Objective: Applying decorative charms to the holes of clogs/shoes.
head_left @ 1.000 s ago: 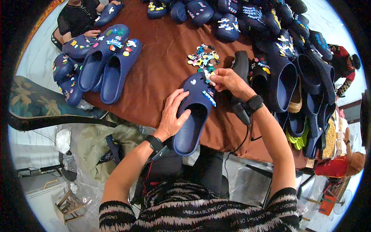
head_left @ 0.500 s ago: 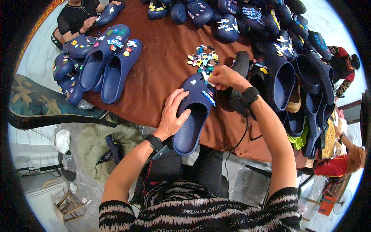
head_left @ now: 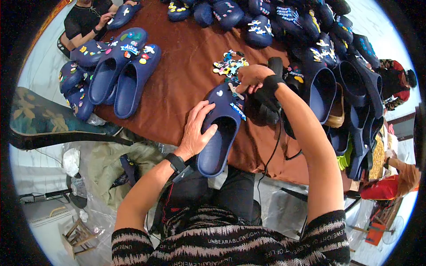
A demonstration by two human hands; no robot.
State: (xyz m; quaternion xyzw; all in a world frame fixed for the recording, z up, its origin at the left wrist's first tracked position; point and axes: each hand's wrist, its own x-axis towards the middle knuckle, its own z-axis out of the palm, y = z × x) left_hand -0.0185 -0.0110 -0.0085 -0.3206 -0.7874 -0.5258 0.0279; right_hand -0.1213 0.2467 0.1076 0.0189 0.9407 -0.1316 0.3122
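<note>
A navy clog [head_left: 212, 153] lies at the table edge in front of me, toe pointing away. My left hand [head_left: 195, 128] grips its left side, fingers on the upper and thumb at the foot opening. The upper carries a white heart charm [head_left: 219, 93] and a blue-and-white lettered charm [head_left: 238, 111]. My right hand [head_left: 254, 79] is over the toe's right side with its fingers curled. By its fingertips is a pale, elongated charm [head_left: 235, 91]. Whether the fingers hold it is hard to make out. Beyond the toe lies a pile of small colourful charms [head_left: 228, 64].
A black corded tool [head_left: 276, 66] lies beside my right hand, its cable [head_left: 276, 142] trailing off the table edge. Decorated clogs [head_left: 126, 95] are grouped at the left, and many more [head_left: 321, 91] crowd the right and back. Across the brown tablecloth [head_left: 177, 66], another person [head_left: 86, 22] handles a clog.
My right hand has turned over and shifted slightly away from me, its pinch on the white charm no longer visible. My left hand still grips the clog.
</note>
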